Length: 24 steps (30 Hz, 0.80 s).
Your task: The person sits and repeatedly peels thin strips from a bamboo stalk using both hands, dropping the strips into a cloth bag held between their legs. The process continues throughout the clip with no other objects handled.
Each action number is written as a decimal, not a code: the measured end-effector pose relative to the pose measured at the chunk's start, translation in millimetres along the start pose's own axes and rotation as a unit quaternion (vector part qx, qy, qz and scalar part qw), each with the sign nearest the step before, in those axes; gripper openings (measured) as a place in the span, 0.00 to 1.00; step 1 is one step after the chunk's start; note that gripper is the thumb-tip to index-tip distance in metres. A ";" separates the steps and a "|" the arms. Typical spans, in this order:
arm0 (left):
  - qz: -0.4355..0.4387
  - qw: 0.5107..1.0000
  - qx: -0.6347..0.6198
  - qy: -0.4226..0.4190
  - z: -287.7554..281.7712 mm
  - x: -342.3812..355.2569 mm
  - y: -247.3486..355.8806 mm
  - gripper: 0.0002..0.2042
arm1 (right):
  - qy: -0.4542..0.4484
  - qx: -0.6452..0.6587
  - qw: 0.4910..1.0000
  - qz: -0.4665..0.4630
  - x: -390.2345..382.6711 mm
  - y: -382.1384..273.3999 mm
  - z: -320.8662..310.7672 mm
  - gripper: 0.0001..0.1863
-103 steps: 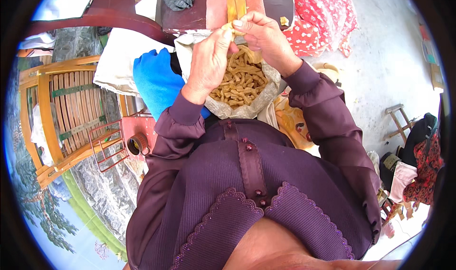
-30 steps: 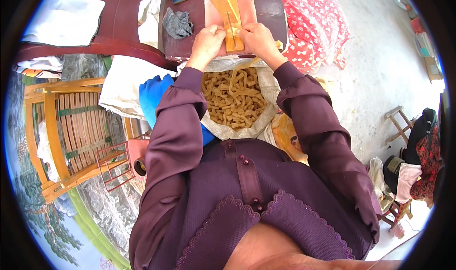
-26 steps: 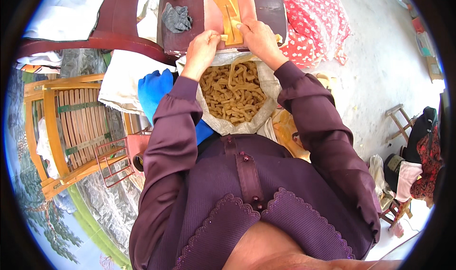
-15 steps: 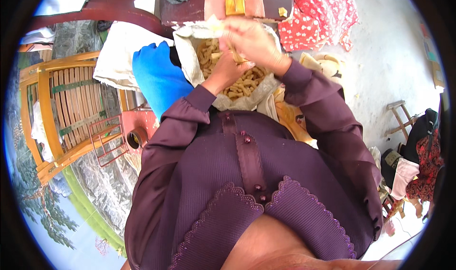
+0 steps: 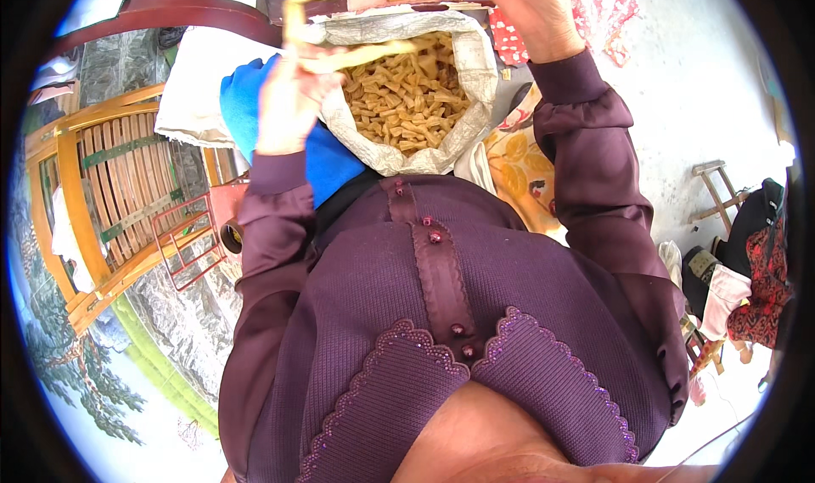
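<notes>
Between my hands bends a long, pale yellow strip [image 5: 295,18], its exact kind unclear. My left hand [image 5: 289,101] is closed on it at the left of the sack, and a loose end sticks out to the right above the sack's mouth. My right hand [image 5: 539,12] is raised at the top edge, where the strip's other run reaches its fingers; the fingertips are cut off, so the grip shows only in part. Below them stands an open white woven sack [image 5: 477,74], filled with many short, tan, twisted-looking pieces [image 5: 403,101].
Blue cloth [image 5: 335,165] and white cloth [image 5: 204,92] lie left of the sack. Behind it is a dark table [image 5: 323,6]. A slatted wooden chair [image 5: 127,186] stands left; a small wooden stool [image 5: 717,196] is on the right. Red patterned fabric [image 5: 607,16] hangs at the back right.
My hands were together over the sack; now they are wide apart, left hand to the left, right hand up and right, with the strip spanning between them. More of the sack's contents shows.
</notes>
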<state>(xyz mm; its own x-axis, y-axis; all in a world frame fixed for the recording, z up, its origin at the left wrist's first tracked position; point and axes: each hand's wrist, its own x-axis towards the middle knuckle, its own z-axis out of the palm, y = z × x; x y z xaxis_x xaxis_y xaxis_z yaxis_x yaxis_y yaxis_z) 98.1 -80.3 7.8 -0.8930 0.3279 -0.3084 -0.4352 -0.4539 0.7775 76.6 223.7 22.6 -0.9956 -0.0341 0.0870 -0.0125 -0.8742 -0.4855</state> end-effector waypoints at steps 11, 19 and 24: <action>0.169 0.970 -0.030 -0.171 78.7 -47.3 98.3 0.20 | -0.095 0.012 0.985 0.145 -11.1 25.0 20.6 0.12; 0.307 0.621 0.719 0.046 34.4 20.7 -49.8 0.14 | -0.034 -0.364 0.930 -0.045 -20.1 43.1 19.4 0.12; -0.242 0.960 0.102 -0.095 52.0 12.2 -36.4 0.20 | -0.105 -0.578 0.780 -0.216 -36.8 58.9 33.5 0.10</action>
<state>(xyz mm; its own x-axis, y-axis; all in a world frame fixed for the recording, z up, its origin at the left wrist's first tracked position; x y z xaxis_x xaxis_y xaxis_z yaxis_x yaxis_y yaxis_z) 109.1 -16.7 4.2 -0.5469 0.6137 -0.5695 -0.7444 -0.0451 0.6662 115.6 157.3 20.0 -0.8397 -0.0419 0.5415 -0.5388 0.1897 -0.8208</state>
